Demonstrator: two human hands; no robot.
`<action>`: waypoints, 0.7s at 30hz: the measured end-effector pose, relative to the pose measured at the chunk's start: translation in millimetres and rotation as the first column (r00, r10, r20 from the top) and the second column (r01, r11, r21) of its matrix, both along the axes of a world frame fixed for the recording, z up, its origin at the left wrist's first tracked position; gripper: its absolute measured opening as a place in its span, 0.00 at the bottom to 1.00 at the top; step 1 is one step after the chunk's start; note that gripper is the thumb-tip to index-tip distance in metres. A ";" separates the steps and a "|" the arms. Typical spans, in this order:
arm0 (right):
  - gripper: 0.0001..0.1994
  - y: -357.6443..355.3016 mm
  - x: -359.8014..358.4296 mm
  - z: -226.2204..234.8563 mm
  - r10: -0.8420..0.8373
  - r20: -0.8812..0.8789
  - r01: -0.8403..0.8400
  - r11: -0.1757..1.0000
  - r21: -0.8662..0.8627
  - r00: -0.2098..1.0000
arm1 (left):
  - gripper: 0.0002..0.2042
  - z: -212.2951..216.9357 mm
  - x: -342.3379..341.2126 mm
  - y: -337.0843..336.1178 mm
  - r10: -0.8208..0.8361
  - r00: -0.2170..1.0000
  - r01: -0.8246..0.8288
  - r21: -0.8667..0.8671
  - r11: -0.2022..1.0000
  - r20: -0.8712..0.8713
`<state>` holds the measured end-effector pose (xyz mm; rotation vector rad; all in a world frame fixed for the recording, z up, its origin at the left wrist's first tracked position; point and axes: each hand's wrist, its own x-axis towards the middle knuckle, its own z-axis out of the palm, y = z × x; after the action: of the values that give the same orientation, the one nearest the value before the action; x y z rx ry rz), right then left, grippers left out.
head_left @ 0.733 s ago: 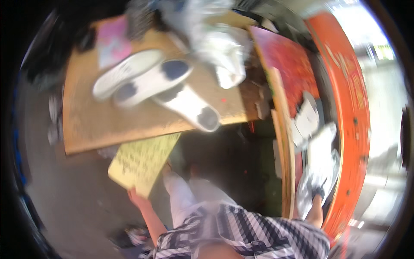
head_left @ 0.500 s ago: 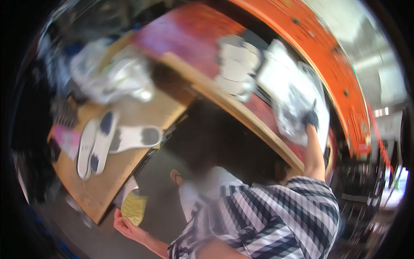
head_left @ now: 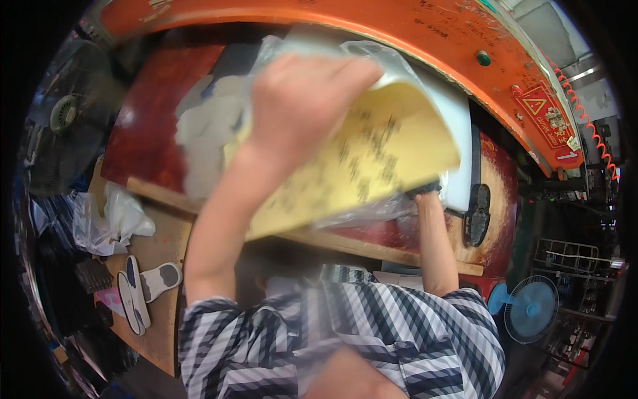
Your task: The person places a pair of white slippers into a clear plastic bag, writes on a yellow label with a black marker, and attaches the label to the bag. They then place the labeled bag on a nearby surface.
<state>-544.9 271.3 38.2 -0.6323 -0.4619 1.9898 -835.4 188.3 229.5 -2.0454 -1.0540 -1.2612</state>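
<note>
While the left hand (head_left: 299, 106) grips the yellow sheet (head_left: 372, 159) high over the table (head_left: 153, 126), its long axis slants down toward the right hand (head_left: 425, 193), which seems to pinch the lower edge, partly hidden. Half a second ago the sheet hung low at the left.

Left hand (head_left: 299, 106) grips the yellow printed sheet (head_left: 372, 159) up close over the red worktop (head_left: 153, 133); right hand (head_left: 425, 193) sits under the sheet's lower edge, beside a black sole (head_left: 477, 216).
</note>
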 end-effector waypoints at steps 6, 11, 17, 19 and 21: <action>0.12 1.1 3.5 11.6 0.084 -0.174 -0.086 0.996 -0.003 0.981 | 0.10 41.4 52.6 92.0 -0.137 0.990 0.117 0.319 0.940 0.041; 0.14 0.3 3.6 11.3 -0.232 -0.205 0.212 0.970 -0.115 0.951 | 0.06 -42.1 89.0 67.7 -0.213 0.977 0.212 0.038 0.976 0.015; 0.19 -4.0 33.3 7.7 -0.427 -0.183 0.445 0.892 0.076 0.886 | 0.10 -163.3 86.7 31.7 -0.246 0.968 0.235 -0.506 0.830 0.046; 0.18 -6.2 40.1 13.9 -0.553 0.075 0.538 0.828 0.158 0.830 | 0.11 -180.3 84.9 33.5 -0.251 0.965 0.249 -0.537 0.806 0.071; 0.21 -10.0 42.6 22.6 -0.629 0.459 0.510 0.777 0.369 0.628 | 0.11 -187.2 85.6 37.2 -0.294 0.955 0.265 -0.566 0.781 0.042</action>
<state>-502.3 261.2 60.8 -1.0896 -0.7038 1.0934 -749.9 225.5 42.3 -2.7595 -1.2456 -1.1063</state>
